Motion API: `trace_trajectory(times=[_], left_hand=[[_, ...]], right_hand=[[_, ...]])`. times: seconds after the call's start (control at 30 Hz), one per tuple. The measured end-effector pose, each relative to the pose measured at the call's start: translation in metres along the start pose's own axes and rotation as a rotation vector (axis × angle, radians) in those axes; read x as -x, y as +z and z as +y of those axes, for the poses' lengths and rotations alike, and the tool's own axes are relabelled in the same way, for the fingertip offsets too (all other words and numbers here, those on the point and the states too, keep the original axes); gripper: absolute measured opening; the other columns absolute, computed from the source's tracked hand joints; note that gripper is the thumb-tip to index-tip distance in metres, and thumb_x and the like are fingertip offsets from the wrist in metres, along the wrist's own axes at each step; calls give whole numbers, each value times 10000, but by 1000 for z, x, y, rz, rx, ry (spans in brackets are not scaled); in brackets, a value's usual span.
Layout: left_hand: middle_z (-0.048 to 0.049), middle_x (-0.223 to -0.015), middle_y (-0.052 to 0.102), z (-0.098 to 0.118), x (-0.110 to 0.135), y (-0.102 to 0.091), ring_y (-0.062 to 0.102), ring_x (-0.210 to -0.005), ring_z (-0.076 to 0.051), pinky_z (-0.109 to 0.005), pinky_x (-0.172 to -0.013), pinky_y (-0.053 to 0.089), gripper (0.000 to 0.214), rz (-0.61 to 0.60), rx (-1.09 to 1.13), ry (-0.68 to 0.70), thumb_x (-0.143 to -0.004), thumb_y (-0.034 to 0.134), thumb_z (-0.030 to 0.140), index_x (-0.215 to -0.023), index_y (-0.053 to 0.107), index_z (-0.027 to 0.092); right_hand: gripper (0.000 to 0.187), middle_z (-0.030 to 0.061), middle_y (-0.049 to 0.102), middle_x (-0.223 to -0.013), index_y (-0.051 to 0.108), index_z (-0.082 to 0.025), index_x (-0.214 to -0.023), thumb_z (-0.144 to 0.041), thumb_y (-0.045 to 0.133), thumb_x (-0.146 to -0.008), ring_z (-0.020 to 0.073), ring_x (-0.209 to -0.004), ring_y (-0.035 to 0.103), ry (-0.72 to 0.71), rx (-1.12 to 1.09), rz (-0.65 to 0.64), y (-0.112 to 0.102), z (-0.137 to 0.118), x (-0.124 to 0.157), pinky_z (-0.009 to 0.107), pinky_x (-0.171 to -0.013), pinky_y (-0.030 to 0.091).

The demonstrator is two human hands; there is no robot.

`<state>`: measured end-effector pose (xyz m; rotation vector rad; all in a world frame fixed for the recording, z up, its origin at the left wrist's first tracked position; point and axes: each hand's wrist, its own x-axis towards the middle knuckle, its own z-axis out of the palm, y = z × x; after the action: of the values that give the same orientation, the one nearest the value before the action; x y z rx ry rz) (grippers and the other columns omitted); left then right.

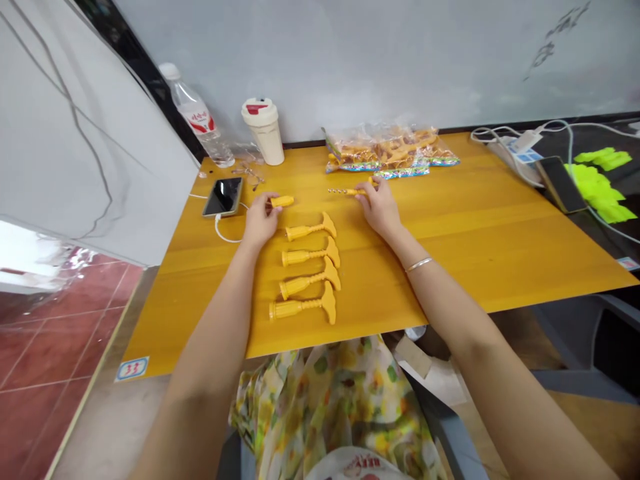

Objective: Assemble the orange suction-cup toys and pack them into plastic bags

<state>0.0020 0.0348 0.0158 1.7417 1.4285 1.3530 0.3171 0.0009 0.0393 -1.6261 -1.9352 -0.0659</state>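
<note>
My left hand (260, 219) pinches a short yellow plastic sleeve (283, 201) just above the wooden table (490, 247). My right hand (379, 207) is closed on a yellow-handled piece with a thin metal screw (345, 191) that points left. Between my hands and nearer to me lie several assembled yellow corkscrew-like tools (306, 270) in a column, their handles to the right. Clear bags of more yellow parts (390, 153) lie at the back of the table.
A phone on a white cable (223, 197), a water bottle (197, 117) and a white cup with a red lid (264, 130) stand at the back left. A power strip with cables (520, 150), another phone (563, 183) and green pieces (600, 183) lie at the right.
</note>
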Motion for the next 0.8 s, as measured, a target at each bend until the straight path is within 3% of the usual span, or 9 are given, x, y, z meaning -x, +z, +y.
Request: trace_trajectory(times=[0.1,0.27,0.53,0.7,0.8], left_hand=[[-42,-952,671,19,10,-2,584,-760,-157,-276,-766,470,329,-98,154,16,-794,710,248,-1117,680,193],[-3,-765,623,42,21,7,573,-684,-150,-260,-694,453,345,-177,266,5,-757,774,272,-1094,710,228],[-22,-904,656,51,27,12,568,-778,-152,-258,-735,453,309,-205,212,30,-758,712,198,-1066,712,226],[4,-795,619,60,32,17,535,-673,-128,-247,-662,434,330,-290,258,11,-756,716,190,-1085,705,211],[11,-772,610,58,32,17,557,-677,-127,-243,-661,444,313,-296,272,12,-775,710,213,-1088,691,205]], right_hand=[[374,195,481,-1419,657,-188,-1243,-375,410,-1033,298,-1242,528,-72,-29,13,-3,-7,1,479,-1071,461],[378,144,524,-1376,648,-277,-1269,-420,391,-1032,312,-1298,492,-122,-33,-9,-10,-19,6,513,-1089,461],[355,146,516,-1383,665,-274,-1240,-409,416,-1026,316,-1270,505,-154,-66,-24,-10,-29,10,510,-1080,461],[350,187,489,-1379,638,-205,-1241,-402,459,-1014,273,-1114,571,-226,-120,-76,-6,-33,12,481,-1042,476],[399,191,479,-1372,584,-198,-1309,-437,485,-1006,277,-1194,548,-280,-154,-90,-8,-34,14,472,-1071,458]])
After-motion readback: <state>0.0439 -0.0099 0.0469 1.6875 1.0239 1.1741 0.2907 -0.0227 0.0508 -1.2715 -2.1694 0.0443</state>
